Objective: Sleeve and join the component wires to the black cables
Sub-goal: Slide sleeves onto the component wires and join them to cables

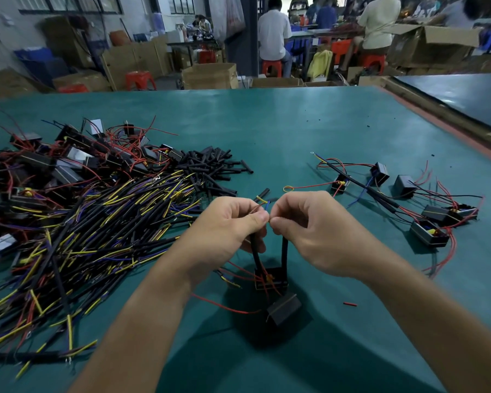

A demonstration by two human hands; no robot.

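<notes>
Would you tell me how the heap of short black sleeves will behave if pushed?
Probably light: the sleeves are short, thin tubes. Being round, they would likely roll and scatter; one stray lies apart on the table.

How the thin wires [262, 200] meet is covered by the pinching left hand [230, 222] and right hand [309, 231]. The top of one black cable [256, 258] is hidden inside the left hand. The cable pile [77, 217] is cut off by the left edge. Dark specks [368, 126] on the table [295, 131] are too small to be identified.
</notes>
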